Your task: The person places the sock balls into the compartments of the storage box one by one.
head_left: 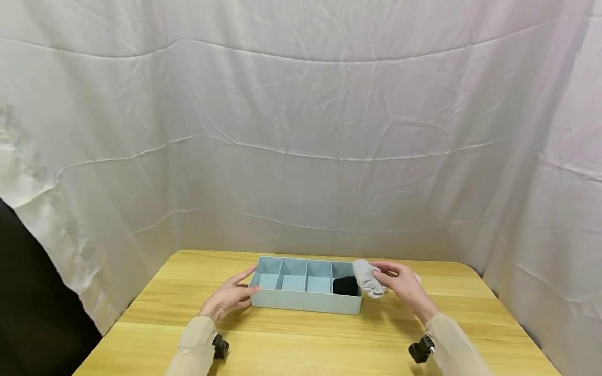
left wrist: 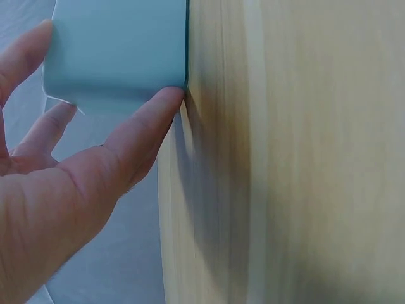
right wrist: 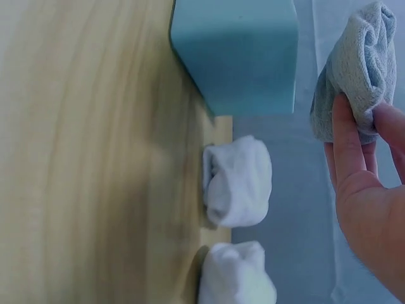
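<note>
A pale blue storage box with a single row of compartments lies across the table. My left hand holds its left end, thumb at the front corner and fingers toward the back, as the left wrist view shows too. In the rightmost compartment sits a black bundle of cloth, like a folded sock. My right hand pinches a folded light grey sock between thumb and fingers. In the head view the sock overlaps the box's right end, raised above the table.
Two folded white socks lie on the wooden table to the right of the box, mostly hidden behind my right hand in the head view. Pale curtains hang behind the table and along both sides.
</note>
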`<act>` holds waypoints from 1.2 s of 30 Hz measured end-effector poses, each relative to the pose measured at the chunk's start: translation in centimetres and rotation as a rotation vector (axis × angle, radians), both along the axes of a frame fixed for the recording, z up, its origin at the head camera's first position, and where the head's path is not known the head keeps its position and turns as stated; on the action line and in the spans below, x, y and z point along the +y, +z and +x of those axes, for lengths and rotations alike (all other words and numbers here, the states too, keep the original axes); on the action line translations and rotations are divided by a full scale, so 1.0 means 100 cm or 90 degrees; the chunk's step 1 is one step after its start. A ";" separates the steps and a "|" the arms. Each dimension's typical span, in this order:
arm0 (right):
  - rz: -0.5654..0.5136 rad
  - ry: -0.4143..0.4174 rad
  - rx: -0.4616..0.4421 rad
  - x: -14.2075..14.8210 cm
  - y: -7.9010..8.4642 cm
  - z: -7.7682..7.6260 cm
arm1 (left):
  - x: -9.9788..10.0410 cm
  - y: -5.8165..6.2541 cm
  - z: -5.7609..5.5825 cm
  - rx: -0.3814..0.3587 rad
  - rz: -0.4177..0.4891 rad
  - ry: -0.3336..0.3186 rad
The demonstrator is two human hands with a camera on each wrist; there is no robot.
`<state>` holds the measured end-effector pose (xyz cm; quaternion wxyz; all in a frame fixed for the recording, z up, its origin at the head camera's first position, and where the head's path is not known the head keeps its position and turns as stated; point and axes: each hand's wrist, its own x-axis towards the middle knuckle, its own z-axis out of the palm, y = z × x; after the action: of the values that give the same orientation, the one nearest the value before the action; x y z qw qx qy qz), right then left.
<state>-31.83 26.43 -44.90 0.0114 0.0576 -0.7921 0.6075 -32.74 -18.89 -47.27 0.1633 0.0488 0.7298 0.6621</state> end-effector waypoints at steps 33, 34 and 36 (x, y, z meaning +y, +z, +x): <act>-0.069 0.020 0.040 -0.073 0.006 -0.022 | -0.003 0.000 -0.002 0.001 -0.001 -0.001; -0.079 0.018 0.041 -0.075 0.004 -0.024 | -0.004 0.000 -0.001 0.001 -0.003 0.003; -0.097 0.004 0.039 -0.080 -0.002 -0.027 | -0.004 0.000 -0.001 0.001 -0.003 0.006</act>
<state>-34.49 18.45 -45.05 0.0377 0.0776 -0.7427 0.6641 -32.86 -19.29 -47.24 0.1595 0.0458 0.7317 0.6611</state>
